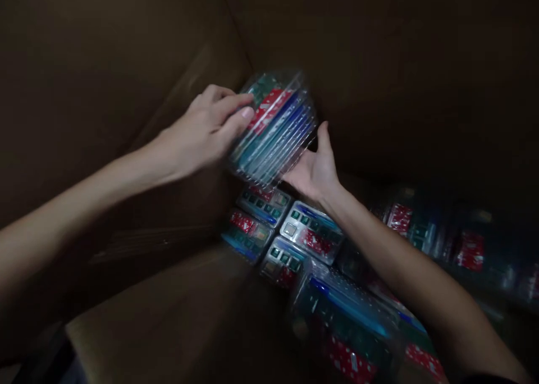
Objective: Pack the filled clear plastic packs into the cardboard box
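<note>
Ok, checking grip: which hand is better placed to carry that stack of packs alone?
Probably the right hand: its open palm sits under the stack of packs, while the left hand only grips its upper edge.

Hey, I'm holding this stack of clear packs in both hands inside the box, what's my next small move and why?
Probably slide your right hand further under the stack of packs before moving it: the left hand only presses fingertips on its top, the packs look fanned, and more packs lie right below.
</note>
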`<state>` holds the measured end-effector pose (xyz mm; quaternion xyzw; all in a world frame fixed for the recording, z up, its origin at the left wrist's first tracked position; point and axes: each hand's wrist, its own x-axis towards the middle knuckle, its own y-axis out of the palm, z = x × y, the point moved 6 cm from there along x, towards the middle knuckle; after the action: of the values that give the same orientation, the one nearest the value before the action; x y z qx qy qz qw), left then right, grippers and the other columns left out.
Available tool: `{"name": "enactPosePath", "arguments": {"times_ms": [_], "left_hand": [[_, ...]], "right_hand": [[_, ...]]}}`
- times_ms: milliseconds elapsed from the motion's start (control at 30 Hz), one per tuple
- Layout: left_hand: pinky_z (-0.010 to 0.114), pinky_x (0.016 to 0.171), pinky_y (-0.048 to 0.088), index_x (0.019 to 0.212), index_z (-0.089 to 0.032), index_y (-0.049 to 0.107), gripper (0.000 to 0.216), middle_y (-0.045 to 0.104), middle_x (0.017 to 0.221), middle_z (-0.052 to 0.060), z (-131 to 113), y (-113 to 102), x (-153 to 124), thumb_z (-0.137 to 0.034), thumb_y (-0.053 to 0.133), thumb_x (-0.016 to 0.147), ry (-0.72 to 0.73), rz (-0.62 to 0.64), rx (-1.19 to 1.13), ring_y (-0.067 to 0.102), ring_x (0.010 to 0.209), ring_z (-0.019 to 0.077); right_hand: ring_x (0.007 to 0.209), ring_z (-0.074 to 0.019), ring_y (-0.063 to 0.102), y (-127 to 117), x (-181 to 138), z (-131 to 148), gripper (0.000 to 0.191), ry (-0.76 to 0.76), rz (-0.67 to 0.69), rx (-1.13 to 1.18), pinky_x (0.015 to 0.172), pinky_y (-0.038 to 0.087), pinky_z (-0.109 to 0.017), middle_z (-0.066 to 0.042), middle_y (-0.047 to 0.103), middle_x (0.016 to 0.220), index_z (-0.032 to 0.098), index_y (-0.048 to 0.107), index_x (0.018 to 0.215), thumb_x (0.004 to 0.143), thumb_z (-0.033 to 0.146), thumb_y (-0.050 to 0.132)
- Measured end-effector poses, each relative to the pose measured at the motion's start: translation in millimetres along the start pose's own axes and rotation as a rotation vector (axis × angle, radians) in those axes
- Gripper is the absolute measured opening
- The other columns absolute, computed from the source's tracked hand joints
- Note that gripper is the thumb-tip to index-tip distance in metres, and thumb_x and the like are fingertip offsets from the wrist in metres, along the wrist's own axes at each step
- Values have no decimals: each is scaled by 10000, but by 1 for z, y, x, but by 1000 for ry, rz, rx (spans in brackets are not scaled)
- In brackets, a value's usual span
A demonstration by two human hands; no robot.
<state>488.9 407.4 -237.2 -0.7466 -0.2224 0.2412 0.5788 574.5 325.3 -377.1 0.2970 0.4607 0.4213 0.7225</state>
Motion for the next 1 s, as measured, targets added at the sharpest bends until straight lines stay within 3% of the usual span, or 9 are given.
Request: {"name": "enactPosePath", "arguments": {"times_ms": [133, 233, 300, 433, 567, 833, 1000], "left_hand": [[394, 1058, 378, 1391, -309, 417, 543, 548, 1334, -25, 6, -50, -34, -532, 224, 934, -53, -1, -102, 488, 1247, 230], [418, 994, 444, 1457, -318, 306, 556, 575, 1327, 8, 6, -65, -60, -499, 139, 959, -130, 39, -43, 523, 1222, 241], [424, 995, 452, 1456, -333, 314, 543, 593, 1311, 16, 3, -72, -73, -498, 200, 951, -173, 35, 14, 526, 1225, 250], [384, 1037, 434, 1407, -370, 403, 574, 558, 1358, -36, -4, -83, -88, -467, 450, 843, -191, 14, -33, 498, 1259, 251], [348, 1035, 433, 1391, -372, 421, 567, 531, 1378, -77, -9, -89, -92, -460, 439, 831, -98, 12, -142, 481, 1272, 236], [266, 981, 457, 1424, -307, 339, 614, 518, 1388, -37, -14, -90, -94, -430, 511, 847, 5, -15, -81, 548, 1179, 192], [283, 917, 495, 1389, -320, 338, 771, 562, 1305, -44, -17, -91, -94, -649, 564, 731, 46, -61, 42, 579, 1139, 214]], "right_hand": [[1216, -279, 527, 54, -44, 5, 617, -76, 195, 11, 1003, 430, -560, -36, 687, 968, 239, 642, 963, 868, 713, 257], [1288, -270, 473, 77, -64, -1, 520, -99, 319, 48, 1055, 388, -577, -5, 695, 1041, 286, 650, 990, 886, 662, 307], [1317, -262, 445, 86, -75, -5, 473, -116, 372, 67, 1079, 367, -582, 4, 690, 1091, 307, 649, 1021, 892, 639, 338], [1344, -260, 414, 95, -90, -11, 444, -144, 390, 70, 1105, 350, -570, 0, 672, 1161, 319, 644, 1068, 889, 622, 373], [1351, -255, 407, 101, -97, -14, 453, -152, 369, 25, 1106, 345, -575, 12, 674, 1151, 339, 633, 1089, 887, 633, 352], [1374, -244, 374, 112, -101, -13, 452, -207, 414, 16, 1123, 336, -552, 33, 673, 1159, 331, 643, 1062, 912, 599, 312], [1382, -237, 361, 116, -104, -13, 474, -231, 442, -13, 1116, 351, -539, 77, 681, 1147, 341, 675, 976, 921, 587, 274]]}}
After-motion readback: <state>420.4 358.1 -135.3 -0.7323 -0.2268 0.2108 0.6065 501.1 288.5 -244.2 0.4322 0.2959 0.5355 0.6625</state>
